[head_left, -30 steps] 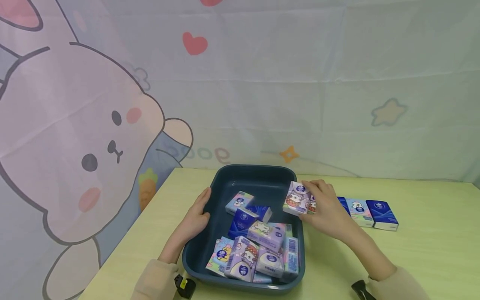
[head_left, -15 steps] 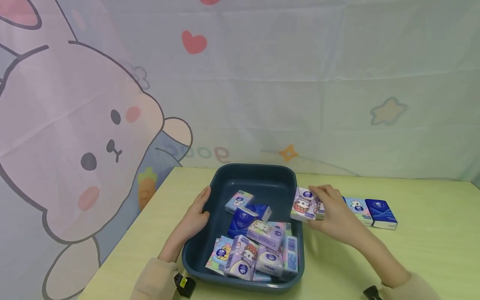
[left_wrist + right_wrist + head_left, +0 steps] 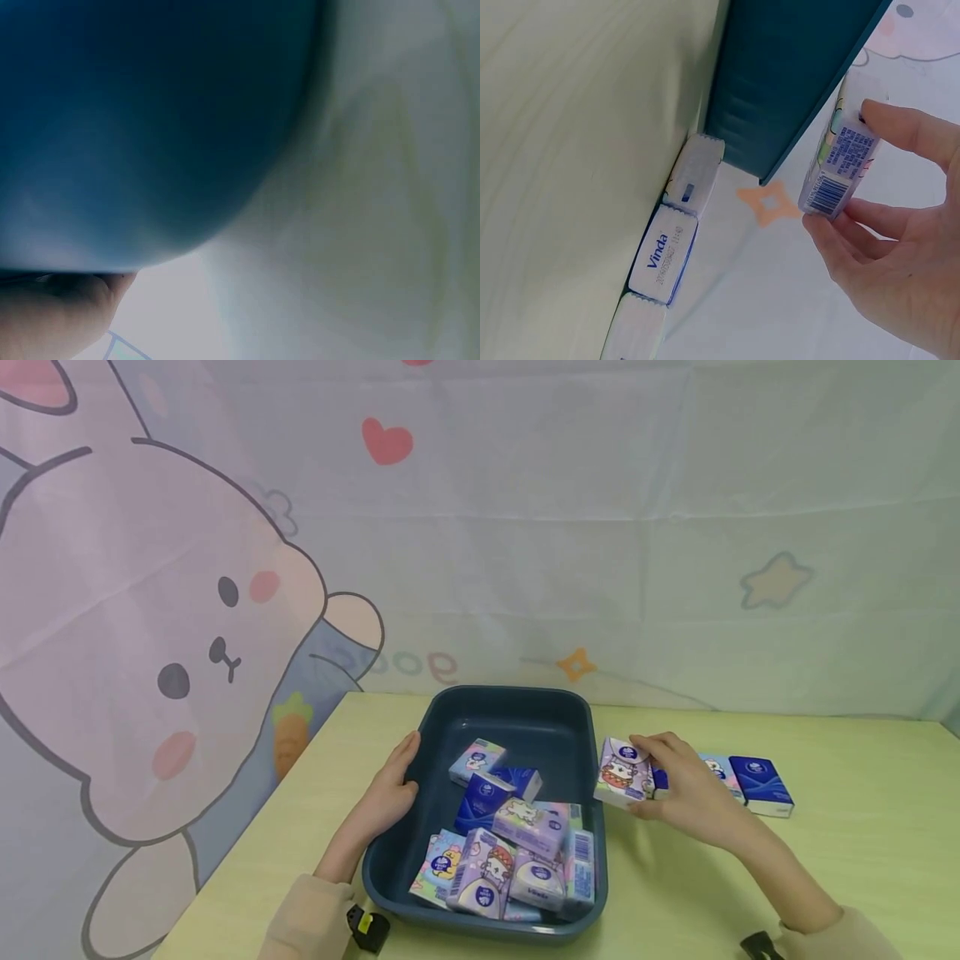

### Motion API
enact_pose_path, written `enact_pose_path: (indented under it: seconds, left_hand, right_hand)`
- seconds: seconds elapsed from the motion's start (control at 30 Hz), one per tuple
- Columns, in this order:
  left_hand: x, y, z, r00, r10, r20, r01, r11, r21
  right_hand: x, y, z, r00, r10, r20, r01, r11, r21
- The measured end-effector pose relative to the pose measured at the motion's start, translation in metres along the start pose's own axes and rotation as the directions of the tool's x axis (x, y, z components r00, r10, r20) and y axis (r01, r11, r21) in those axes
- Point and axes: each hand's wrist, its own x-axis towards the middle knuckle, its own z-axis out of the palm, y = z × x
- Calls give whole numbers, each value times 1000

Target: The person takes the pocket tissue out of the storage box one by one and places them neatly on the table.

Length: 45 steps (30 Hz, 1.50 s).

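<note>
My right hand [image 3: 690,792] pinches a small purple pack of tissues [image 3: 621,770] just right of the dark teal basin [image 3: 525,727]. In the right wrist view this pack [image 3: 841,161] is raised above the table, its barcode side showing between thumb and fingers. My left hand [image 3: 381,802] rests against the basin's left wall with its fingers fairly straight. Inside the basin lie several tissue packs, among them a dark blue one [image 3: 483,802] and a purple one [image 3: 482,872]. The left wrist view mostly shows the basin's outer wall [image 3: 150,135], blurred.
A row of tissue packs stands on the table right of the basin, ending in a dark blue pack [image 3: 761,785]; my right hand partly hides it. In the right wrist view, the row's near pack [image 3: 697,169] sits close to the basin. A printed cloth [image 3: 525,568] hangs behind the table [image 3: 862,860].
My right hand has carried the purple tissue pack rightward, from over the basin's right rim to beside it above the table. The left hand has stayed at the basin's side.
</note>
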Motion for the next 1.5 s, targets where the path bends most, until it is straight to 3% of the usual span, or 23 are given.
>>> enact_pose_path:
  seconds: [0.57,0.97,1.5]
  left_hand:
    - [0,0,0,1000,2,6,-2,1000,-6]
    - [0,0,0,1000,4,6,-4,1000,-7]
    - [1,0,1,1000,-4,1,4,1000,-7]
  right_hand:
    - [1,14,-2,998,25,57,-23,999,-38]
    - [-1,24,6,983,46,178,-35,997,-63]
    - [-4,29,11,981,0,196,22,994,-108]
